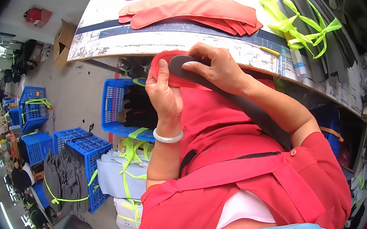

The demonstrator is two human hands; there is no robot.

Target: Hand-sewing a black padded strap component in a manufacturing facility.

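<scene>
My left hand (165,92) is closed on the rounded end of a red fabric piece (158,62), thumb on top. Laid against that piece is the rounded end of a long dark grey strip (178,66), which runs down under my right forearm across my red apron. With thumb and bent fingers, my right hand (221,68) pinches the grey strip near its tip. Whether it also grips the red piece behind cannot be seen. Both hands are just off the table's near edge. On the table (115,43) beyond them lies a stack of curved red pieces (190,11).
Grey strips (326,23) tied with bright yellow-green ribbon (313,33) lie on the table's right, near a yellow pen-like stick (270,51). Left of me stand a blue crate (110,100) of dark pieces, ribbon-tied pale bundles (114,175) and more blue crates (90,144).
</scene>
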